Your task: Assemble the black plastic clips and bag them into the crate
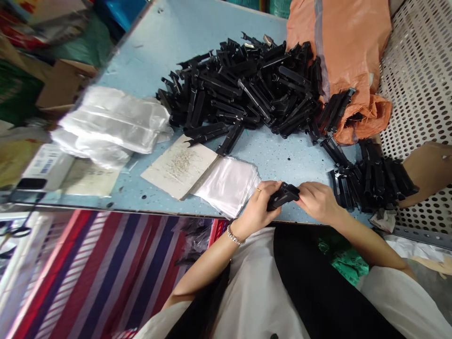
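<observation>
Close to the table's front edge, my left hand (pixel 259 207) is wrapped around a dark black plastic piece (pixel 282 195). My right hand (pixel 318 202) pinches at the right end of this same piece, its fingertips partly hidden. Just left of my left hand lies a stack of clear plastic bags (pixel 229 181). A large heap of similar long black plastic parts (pixel 243 89) covers the back middle of the table. Beyond my right hand, a smaller group of black parts (pixel 374 174) lies at the right.
A pale square board (pixel 180 167) with small grains on it lies left of the bag stack. More clear plastic (pixel 116 122) is spread at the left of the blue table (pixel 141 56). An orange woven sack (pixel 346 52) and a perforated white panel (pixel 420 70) stand at the right.
</observation>
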Demonstrator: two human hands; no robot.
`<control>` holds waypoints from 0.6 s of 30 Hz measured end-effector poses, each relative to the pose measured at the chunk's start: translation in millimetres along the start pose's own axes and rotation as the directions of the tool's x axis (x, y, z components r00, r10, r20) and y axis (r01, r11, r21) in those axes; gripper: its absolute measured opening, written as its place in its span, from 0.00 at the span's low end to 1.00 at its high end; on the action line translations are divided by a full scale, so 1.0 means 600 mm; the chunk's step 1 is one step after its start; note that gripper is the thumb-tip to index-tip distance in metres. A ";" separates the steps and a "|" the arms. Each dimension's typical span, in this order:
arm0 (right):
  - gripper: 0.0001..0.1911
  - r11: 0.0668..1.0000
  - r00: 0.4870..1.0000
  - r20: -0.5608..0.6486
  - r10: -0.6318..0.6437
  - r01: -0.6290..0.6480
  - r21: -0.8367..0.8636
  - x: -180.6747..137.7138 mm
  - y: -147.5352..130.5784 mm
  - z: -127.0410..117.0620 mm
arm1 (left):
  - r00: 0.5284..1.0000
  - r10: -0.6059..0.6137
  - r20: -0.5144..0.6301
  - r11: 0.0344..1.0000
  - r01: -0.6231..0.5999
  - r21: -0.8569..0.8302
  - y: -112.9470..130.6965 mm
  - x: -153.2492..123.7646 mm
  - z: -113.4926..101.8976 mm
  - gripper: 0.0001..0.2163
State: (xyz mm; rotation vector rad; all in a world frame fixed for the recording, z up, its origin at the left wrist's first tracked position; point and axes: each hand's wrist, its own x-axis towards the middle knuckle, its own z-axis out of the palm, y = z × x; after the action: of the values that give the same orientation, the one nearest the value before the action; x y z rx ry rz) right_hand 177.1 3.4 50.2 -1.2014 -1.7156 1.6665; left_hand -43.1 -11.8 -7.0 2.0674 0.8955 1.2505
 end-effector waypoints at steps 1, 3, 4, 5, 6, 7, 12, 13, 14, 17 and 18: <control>0.25 0.994 0.996 -0.080 -0.041 0.032 -0.106 0.000 -0.003 -0.007 | 1.000 -0.005 0.002 1.000 0.005 0.013 0.001 0.001 -0.001 0.34; 0.25 0.984 0.986 -0.140 -0.091 0.068 -0.163 0.002 -0.004 -0.014 | 1.000 -0.012 -0.007 0.999 0.012 0.035 0.002 0.001 -0.001 0.34; 0.28 0.990 0.992 -0.096 -0.083 0.071 -0.124 0.004 -0.003 -0.014 | 1.000 -0.011 -0.017 0.999 0.011 0.040 0.002 0.001 0.000 0.34; 0.31 0.998 0.999 0.003 -0.048 0.048 -0.030 0.006 -0.001 -0.011 | 1.000 -0.010 -0.024 0.999 0.010 0.040 0.002 0.001 0.001 0.34; 0.34 0.994 0.991 0.133 -0.004 -0.010 0.108 0.008 0.002 -0.007 | 0.999 -0.007 -0.031 0.999 0.009 0.039 0.002 0.001 0.003 0.33; 0.36 0.967 0.964 0.263 0.027 -0.092 0.239 0.010 0.005 -0.001 | 0.999 -0.005 -0.038 0.999 0.006 0.036 0.002 0.000 0.004 0.33; 0.30 0.982 0.984 0.178 0.007 -0.040 0.184 0.008 0.010 0.013 | 0.999 0.003 -0.036 1.000 -0.002 0.022 0.000 -0.004 0.003 0.34; 0.29 0.998 0.996 0.086 -0.025 0.020 0.058 0.007 0.007 0.010 | 1.000 -0.001 -0.027 1.000 0.002 0.020 -0.001 -0.005 0.002 0.33; 0.27 0.995 0.998 -0.003 -0.063 0.062 -0.074 0.006 0.004 0.005 | 1.000 -0.004 -0.017 1.000 0.004 0.018 -0.001 -0.005 0.000 0.33; 0.26 0.941 0.978 -0.129 -0.162 0.114 -0.319 0.007 -0.003 -0.008 | 1.000 -0.010 -0.020 1.000 0.011 0.029 0.000 -0.005 -0.001 0.33; 0.27 0.941 0.981 -0.109 -0.161 0.119 -0.317 0.009 -0.004 -0.011 | 0.999 -0.017 -0.028 0.999 0.018 0.033 0.001 -0.004 -0.001 0.33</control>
State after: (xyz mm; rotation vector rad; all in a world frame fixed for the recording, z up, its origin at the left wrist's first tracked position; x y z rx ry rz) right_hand 179.0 11.9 52.2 -1.2607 -1.9777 1.2359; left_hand -44.3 -13.9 -7.7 2.0681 0.9515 1.2664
